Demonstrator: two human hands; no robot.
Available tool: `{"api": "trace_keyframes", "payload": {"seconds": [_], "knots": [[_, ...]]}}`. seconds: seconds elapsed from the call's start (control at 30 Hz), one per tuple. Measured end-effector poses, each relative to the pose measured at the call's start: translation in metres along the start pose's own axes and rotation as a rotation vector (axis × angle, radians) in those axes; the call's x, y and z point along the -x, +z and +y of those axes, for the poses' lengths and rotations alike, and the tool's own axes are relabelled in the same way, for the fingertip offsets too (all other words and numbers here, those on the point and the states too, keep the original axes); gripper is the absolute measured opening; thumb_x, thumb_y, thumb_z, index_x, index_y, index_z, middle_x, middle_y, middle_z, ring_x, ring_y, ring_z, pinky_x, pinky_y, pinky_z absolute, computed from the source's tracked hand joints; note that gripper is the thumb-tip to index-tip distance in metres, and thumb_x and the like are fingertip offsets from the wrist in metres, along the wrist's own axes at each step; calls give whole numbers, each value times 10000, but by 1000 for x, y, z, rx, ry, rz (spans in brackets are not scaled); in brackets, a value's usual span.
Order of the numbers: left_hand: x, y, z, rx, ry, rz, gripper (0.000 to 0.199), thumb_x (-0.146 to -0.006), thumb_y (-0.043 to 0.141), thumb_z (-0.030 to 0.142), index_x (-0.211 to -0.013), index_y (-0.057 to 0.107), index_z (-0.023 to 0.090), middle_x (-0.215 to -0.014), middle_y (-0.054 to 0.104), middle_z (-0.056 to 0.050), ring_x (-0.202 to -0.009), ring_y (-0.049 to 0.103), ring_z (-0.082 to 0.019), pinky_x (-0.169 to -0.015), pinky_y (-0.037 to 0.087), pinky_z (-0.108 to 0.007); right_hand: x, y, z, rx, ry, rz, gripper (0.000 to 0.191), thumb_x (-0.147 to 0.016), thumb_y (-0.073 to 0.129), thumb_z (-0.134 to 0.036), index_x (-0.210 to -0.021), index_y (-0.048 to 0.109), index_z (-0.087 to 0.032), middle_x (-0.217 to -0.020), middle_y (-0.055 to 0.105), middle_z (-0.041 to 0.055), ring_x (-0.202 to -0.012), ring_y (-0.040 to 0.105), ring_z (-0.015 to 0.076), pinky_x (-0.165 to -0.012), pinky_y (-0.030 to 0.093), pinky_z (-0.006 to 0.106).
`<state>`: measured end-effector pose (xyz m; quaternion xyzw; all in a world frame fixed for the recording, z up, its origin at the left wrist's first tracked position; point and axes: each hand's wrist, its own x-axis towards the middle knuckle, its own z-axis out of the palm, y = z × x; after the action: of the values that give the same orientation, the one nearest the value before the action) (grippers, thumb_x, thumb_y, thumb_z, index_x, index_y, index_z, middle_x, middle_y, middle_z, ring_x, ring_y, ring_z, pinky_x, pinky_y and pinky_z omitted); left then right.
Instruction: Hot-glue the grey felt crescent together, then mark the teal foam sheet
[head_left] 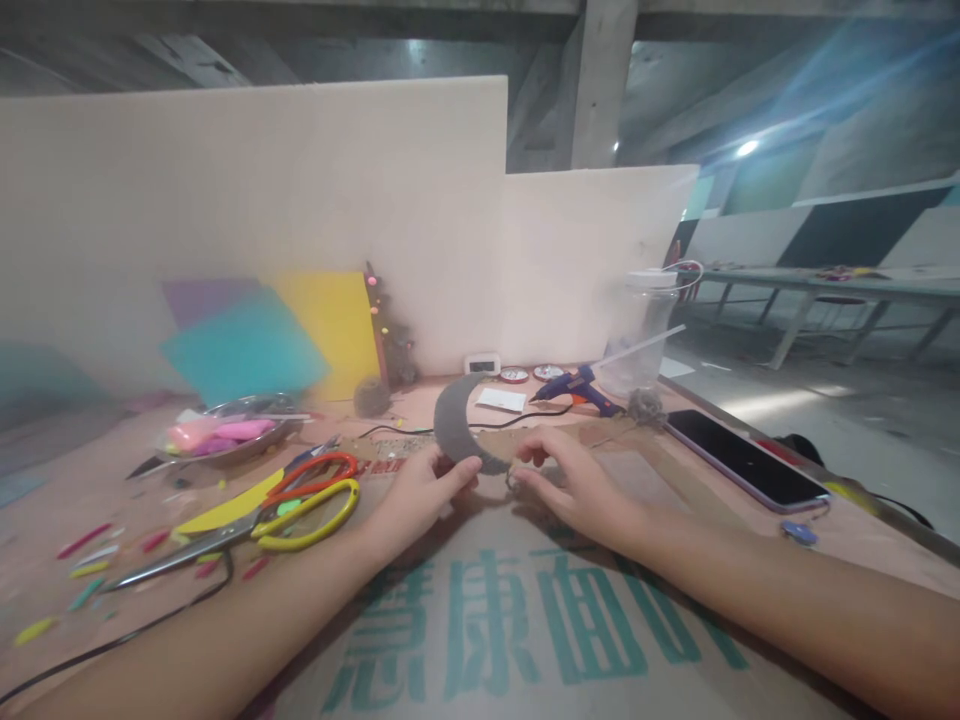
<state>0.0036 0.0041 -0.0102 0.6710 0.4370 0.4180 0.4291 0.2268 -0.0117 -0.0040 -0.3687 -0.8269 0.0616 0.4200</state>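
A dark grey crescent shape stands upright over the cardboard sheet with green printed characters. My left hand pinches its lower left part between thumb and fingers. At the crescent's lower right tip, my right hand has its thumb and index finger closed around something small and brownish, too blurred to name. The two hands are close together but apart.
Orange-handled and yellow-handled scissors lie left, near a dish of pink clay. Behind are a blue glue gun, its black cord and a clear jar. A phone lies right. A white board stands behind.
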Motion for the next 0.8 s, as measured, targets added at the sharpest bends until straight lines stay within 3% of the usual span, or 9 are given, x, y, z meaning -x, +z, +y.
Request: {"api": "trace_keyframes", "payload": {"seconds": [0.17,0.33,0.6,0.8], "knots": [[0,1,3,38,-31,-28,288,-755,674,397,-835,621,125,-742,661,-35,-624,561,-127,-548,407,-224,0,0,1,15,-58,-16,217,-933,549,-299,-1108,606,-183,-994,654,84,-915,600,208,-827,483,360],[4,5,6,34,4,-48,243,-752,667,324,-898,649,131,-786,704,-38,-690,614,-157,-602,452,-241,0,-1,0,37,-128,-15,180,-917,585,-286,-1046,663,-189,-1065,644,104,-1013,596,221,-893,481,372],[7,9,4,-69,217,-190,215,-802,597,184,-994,691,168,-981,737,-37,-866,658,-182,-773,506,-280,1,-1,-4,95,-254,-32,146,-908,598,-268,-966,688,-170,-959,636,106,-908,588,214,-800,490,357],[12,9,7,-119,213,-166,112,-769,633,207,-869,646,159,-859,696,-35,-796,633,-173,-712,498,-265,3,-3,-9,165,-282,-63,124,-916,559,-199,-953,676,-187,-876,607,71,-822,541,188,-711,461,308]]}}
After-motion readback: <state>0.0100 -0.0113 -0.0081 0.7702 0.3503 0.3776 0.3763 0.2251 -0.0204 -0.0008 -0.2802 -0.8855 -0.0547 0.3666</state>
